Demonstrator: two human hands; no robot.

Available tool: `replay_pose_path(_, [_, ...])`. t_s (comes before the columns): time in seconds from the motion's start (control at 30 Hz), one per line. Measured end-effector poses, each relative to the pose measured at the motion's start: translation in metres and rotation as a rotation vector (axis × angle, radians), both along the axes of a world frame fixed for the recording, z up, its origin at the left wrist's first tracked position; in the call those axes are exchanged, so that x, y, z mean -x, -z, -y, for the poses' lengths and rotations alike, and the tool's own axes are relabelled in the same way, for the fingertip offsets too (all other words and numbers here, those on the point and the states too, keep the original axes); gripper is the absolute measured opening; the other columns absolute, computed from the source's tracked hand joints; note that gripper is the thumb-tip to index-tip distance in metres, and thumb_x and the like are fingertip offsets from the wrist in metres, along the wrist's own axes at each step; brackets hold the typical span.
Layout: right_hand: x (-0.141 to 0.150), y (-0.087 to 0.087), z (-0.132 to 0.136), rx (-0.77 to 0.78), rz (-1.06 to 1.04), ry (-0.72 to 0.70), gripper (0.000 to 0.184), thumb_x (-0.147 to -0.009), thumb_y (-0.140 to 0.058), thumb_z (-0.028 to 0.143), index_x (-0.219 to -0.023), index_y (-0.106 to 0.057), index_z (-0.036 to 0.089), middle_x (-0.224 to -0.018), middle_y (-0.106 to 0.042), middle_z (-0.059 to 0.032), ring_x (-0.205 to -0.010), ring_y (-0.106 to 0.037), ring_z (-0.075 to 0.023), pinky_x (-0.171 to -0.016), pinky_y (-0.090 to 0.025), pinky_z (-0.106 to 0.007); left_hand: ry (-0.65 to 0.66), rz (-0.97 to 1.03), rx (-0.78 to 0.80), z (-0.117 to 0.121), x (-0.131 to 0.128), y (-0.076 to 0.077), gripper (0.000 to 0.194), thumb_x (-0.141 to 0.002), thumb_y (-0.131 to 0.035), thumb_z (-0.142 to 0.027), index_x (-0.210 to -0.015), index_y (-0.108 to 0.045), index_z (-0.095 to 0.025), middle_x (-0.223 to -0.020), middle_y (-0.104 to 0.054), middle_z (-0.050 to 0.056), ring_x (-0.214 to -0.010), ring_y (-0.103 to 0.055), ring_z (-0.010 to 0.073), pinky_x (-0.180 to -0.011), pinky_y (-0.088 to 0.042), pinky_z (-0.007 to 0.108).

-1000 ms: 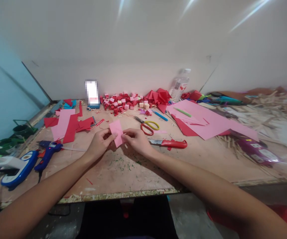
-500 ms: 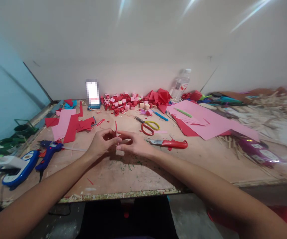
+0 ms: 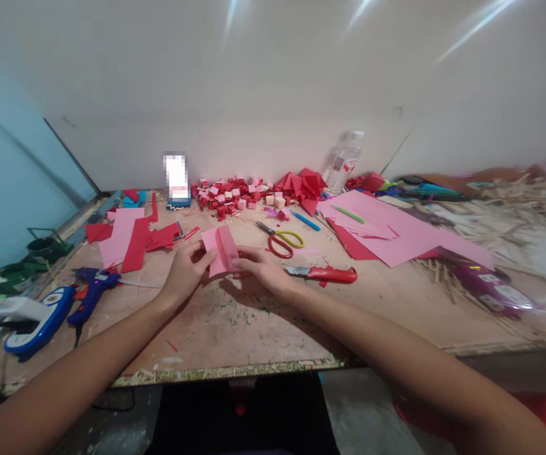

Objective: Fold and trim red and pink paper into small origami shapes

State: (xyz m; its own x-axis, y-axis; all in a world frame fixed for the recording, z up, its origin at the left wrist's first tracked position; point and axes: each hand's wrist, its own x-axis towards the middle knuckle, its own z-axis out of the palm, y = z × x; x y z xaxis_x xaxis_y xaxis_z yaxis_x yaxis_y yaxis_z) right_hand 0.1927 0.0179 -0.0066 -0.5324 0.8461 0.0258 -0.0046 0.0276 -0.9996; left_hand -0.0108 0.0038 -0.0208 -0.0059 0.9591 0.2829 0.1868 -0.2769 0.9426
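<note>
Between my two hands is a piece of pink paper [image 3: 220, 248], opened out with creases running down its middle. My left hand [image 3: 186, 273] pinches its left edge between thumb and fingers. On the right edge, my right hand [image 3: 260, 268] grips it the same way, its far fingers partly hidden behind the sheet. The paper is held above the wooden table. Just right of my right hand lies a red-handled utility knife [image 3: 332, 273]. Beyond it are scissors [image 3: 282, 241] with one red and one yellow handle loop.
Small red and pink folded paper cubes [image 3: 235, 196] are heaped by the wall, beside a phone [image 3: 176, 178]. A blue glue gun [image 3: 90, 294] and power strip [image 3: 40, 322] lie left. Large pink sheets [image 3: 396, 230], a clear bottle [image 3: 344, 163] and wood strips [image 3: 505, 196] fill the right side.
The pink paper was a narrow folded strip, then turned edge-on between my fingers. Now it is spread wider with creases showing. Both hands have moved slightly apart from their closest point.
</note>
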Motion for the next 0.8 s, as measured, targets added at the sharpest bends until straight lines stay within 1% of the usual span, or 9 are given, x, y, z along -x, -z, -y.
replay_pose_path(0.07, [0.001, 0.004, -0.001, 0.071, -0.049, 0.050, 0.030, -0.082, -0.070, 0.032, -0.109, -0.078, 0.021, -0.106, -0.076, -0.0098, -0.096, -0.068, -0.0245, -0.086, -0.056, -0.037, -0.068, -0.030, -0.017, -0.004, 0.002, 0.003, 0.030, -0.085, -0.072, -0.041, -0.097, -0.076, -0.014, -0.095, -0.075, 0.008, -0.082, -0.067, 0.0217, -0.069, -0.052, 0.029])
replay_pose_path(0.13, [0.002, 0.006, -0.002, 0.079, -0.046, 0.086, 0.026, -0.082, -0.070, 0.033, -0.102, -0.078, 0.019, -0.098, -0.076, -0.0094, -0.090, -0.068, -0.0228, -0.083, -0.056, -0.036, -0.067, -0.034, -0.006, -0.005, 0.001, 0.004, 0.031, -0.084, -0.072, -0.041, -0.098, -0.077, -0.014, -0.096, -0.076, 0.009, -0.083, -0.067, 0.0230, -0.070, -0.052, 0.030])
replay_pose_path(0.2, [0.002, 0.007, -0.003, 0.015, 0.021, 0.134, 0.025, -0.082, -0.070, 0.036, -0.096, -0.078, 0.016, -0.092, -0.075, -0.0086, -0.082, -0.066, -0.0211, -0.078, -0.054, -0.034, -0.024, -0.042, -0.010, -0.005, 0.000, 0.003, 0.029, -0.085, -0.070, -0.039, -0.098, -0.077, -0.014, -0.094, -0.077, 0.008, -0.082, -0.068, 0.0230, -0.070, -0.052, 0.030])
replay_pose_path(0.3, [0.000, 0.008, -0.006, -0.100, 0.113, 0.193, 0.029, -0.083, -0.072, 0.040, -0.094, -0.077, 0.013, -0.090, -0.073, -0.0069, -0.079, -0.063, -0.0200, -0.073, -0.048, -0.032, 0.014, -0.082, -0.040, -0.001, -0.004, -0.002, 0.025, -0.085, -0.068, -0.034, -0.096, -0.078, -0.014, -0.090, -0.077, 0.007, -0.080, -0.068, 0.0225, -0.070, -0.053, 0.030])
replay_pose_path(0.4, [-0.002, 0.011, -0.010, -0.157, 0.166, 0.218, 0.031, -0.083, -0.071, 0.043, -0.085, -0.075, 0.013, -0.082, -0.070, -0.0049, -0.074, -0.059, -0.0185, -0.068, -0.043, -0.031, 0.036, -0.099, -0.048, 0.000, -0.005, -0.005, 0.024, -0.085, -0.069, -0.034, -0.094, -0.078, -0.014, -0.090, -0.077, 0.006, -0.082, -0.068, 0.0226, -0.071, -0.053, 0.030])
replay_pose_path(0.47, [-0.002, 0.013, -0.012, -0.170, 0.196, 0.248, 0.030, -0.082, -0.070, 0.043, -0.078, -0.073, 0.013, -0.075, -0.067, -0.0038, -0.069, -0.055, -0.0172, -0.064, -0.040, -0.030, 0.046, -0.071, -0.030, -0.002, -0.004, -0.003, 0.024, -0.083, -0.072, -0.035, -0.094, -0.078, -0.014, -0.091, -0.077, 0.007, -0.084, -0.069, 0.0228, -0.073, -0.054, 0.030])
replay_pose_path(0.57, [-0.002, 0.015, -0.013, -0.129, 0.179, 0.266, 0.028, -0.081, -0.070, 0.040, -0.079, -0.074, 0.013, -0.073, -0.066, -0.0041, -0.066, -0.052, -0.0164, -0.061, -0.037, -0.029, 0.056, 0.027, 0.021, -0.006, -0.002, 0.003, 0.026, -0.080, -0.077, -0.039, -0.089, -0.076, -0.015, -0.090, -0.077, 0.007, -0.082, -0.069, 0.0225, -0.073, -0.054, 0.030])
replay_pose_path(0.67, [-0.002, 0.013, -0.011, -0.080, 0.132, 0.252, 0.027, -0.080, -0.071, 0.039, -0.079, -0.074, 0.013, -0.075, -0.068, -0.0053, -0.066, -0.053, -0.0166, -0.060, -0.038, -0.029, 0.064, 0.090, 0.052, -0.009, -0.001, 0.006, 0.028, -0.077, -0.081, -0.041, -0.086, -0.075, -0.015, -0.089, -0.077, 0.007, -0.080, -0.069, 0.0218, -0.071, -0.054, 0.030])
replay_pose_path(0.8, [-0.002, 0.011, -0.011, -0.045, 0.085, 0.250, 0.025, -0.079, -0.071, 0.038, -0.083, -0.076, 0.013, -0.080, -0.072, -0.0064, -0.070, -0.058, -0.0186, -0.063, -0.042, -0.030, 0.067, 0.102, 0.070, -0.009, -0.001, 0.006, 0.031, -0.076, -0.081, -0.041, -0.092, -0.077, -0.014, -0.093, -0.078, 0.008, -0.083, -0.070, 0.0228, -0.073, -0.054, 0.031])
